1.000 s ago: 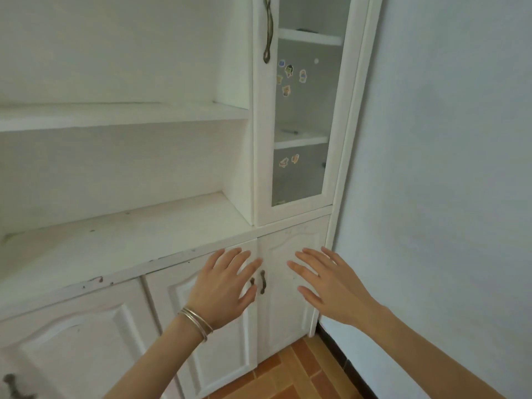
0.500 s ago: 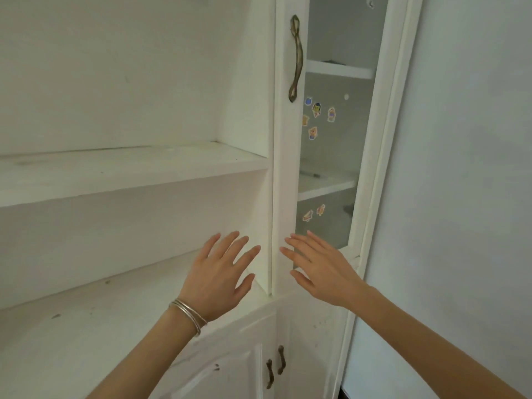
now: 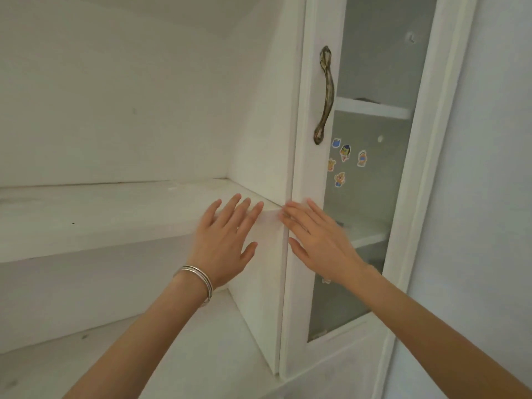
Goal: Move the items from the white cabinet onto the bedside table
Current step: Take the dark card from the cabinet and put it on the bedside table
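White paint covers the cabinet (image 3: 259,125), so take the bronze handle (image 3: 326,96) as your mark. Far left of the handle, and lower, runs the open shelf (image 3: 115,214). Below and left of the handle your left hand (image 3: 224,243) is spread flat in front of that shelf's edge, fingers straight, holding nothing, with silver bangles (image 3: 198,279) on the wrist. Directly below the handle your right hand (image 3: 319,243) is likewise flat and empty, its fingers stretched over the frame of the glass door (image 3: 371,174). Whether either hand touches the wood cannot be told from here. Right of the handle, behind the pane, a small dark thing (image 3: 364,99) lies on the upper inner shelf (image 3: 374,109). It is the only likely item you can make out, and it is too small to name. The bedside table is out of view.

The door looks closed, so opening it seems the step in hand. Pull it by the frame with flat fingers and they may slip, or get nipped in the seam below the handle. Press the pane and it may crack. Swing the door wide and it may strike the wall (image 3: 489,197) right of the handle. Reach in blind and you may knock the dark thing off its shelf.
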A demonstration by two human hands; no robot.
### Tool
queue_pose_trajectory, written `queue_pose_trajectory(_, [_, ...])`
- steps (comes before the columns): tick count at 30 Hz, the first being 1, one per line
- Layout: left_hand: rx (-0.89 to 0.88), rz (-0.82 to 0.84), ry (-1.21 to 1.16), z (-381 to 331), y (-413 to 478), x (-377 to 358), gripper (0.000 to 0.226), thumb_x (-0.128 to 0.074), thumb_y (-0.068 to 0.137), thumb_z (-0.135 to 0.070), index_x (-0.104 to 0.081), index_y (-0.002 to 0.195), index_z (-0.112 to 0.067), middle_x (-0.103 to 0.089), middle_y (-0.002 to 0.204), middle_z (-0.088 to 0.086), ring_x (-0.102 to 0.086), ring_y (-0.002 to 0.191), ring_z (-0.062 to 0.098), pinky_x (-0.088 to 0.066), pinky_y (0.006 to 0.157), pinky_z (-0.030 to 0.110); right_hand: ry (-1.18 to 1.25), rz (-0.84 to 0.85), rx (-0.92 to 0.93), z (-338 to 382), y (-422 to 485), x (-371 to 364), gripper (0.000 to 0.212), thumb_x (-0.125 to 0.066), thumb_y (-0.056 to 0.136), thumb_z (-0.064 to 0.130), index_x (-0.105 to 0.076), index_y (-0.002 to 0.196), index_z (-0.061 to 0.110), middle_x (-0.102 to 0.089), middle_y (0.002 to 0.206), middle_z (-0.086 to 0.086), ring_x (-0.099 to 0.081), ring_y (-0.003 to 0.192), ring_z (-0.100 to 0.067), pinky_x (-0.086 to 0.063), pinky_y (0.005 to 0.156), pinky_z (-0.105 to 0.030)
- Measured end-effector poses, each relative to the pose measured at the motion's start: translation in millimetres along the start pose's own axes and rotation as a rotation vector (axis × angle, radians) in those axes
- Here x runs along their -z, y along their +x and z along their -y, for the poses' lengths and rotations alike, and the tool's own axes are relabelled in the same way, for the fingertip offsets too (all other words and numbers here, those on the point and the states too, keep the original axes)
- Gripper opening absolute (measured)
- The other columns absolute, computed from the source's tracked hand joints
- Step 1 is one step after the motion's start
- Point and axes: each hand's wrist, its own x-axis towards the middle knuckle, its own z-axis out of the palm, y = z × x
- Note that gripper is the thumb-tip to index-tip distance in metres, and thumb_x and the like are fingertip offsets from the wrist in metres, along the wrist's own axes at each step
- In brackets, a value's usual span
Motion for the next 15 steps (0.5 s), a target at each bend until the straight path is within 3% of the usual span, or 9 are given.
queue_pose_trajectory(6, [-0.047,-0.132,0.041,3.3,-0.8,-9.9,0.085,-0.073,0.068,-0.032,-0.039,0.143,-0.012,-0.056,0.13,0.011,-0.051,0.118,0.03,-0.024,0.109,0.048,-0.214,-0.017,0.165,-22.5,-2.6,-8.5,0.045,-0.046,0.092,0.025,-0.05,0.13,0.001,-0.051,0.136,-0.01,-0.04,0.131,-0.021,-0.026,0.109,-0.051])
queue_pose_trajectory(12, [-0.05,-0.171,0.041,3.2,0.1,-7.6,0.087,-0.076,0.061,-0.024,-0.043,0.141,-0.011,-0.059,0.12,0.012,-0.053,0.107,0.032,-0.017,0.113,0.054,-0.399,0.0,0.285,-37.0,-1.9,-6.7,0.04,-0.042,0.096,0.021,-0.051,0.131,0.004,-0.053,0.135,-0.008,-0.038,0.133,-0.02,-0.023,0.107,-0.06])
queue_pose_trajectory(15, [-0.051,-0.157,0.037,3.0,1.2,-8.3,0.091,-0.077,0.058,-0.019,-0.042,0.142,-0.011,-0.059,0.122,0.014,-0.053,0.112,0.034,-0.014,0.114,0.055,-0.434,0.001,0.296,-34.2,-1.5,-1.9,0.036,-0.042,0.095,0.02,-0.059,0.123,0.006,-0.059,0.128,-0.007,-0.042,0.13,-0.02,-0.023,0.105,-0.064])
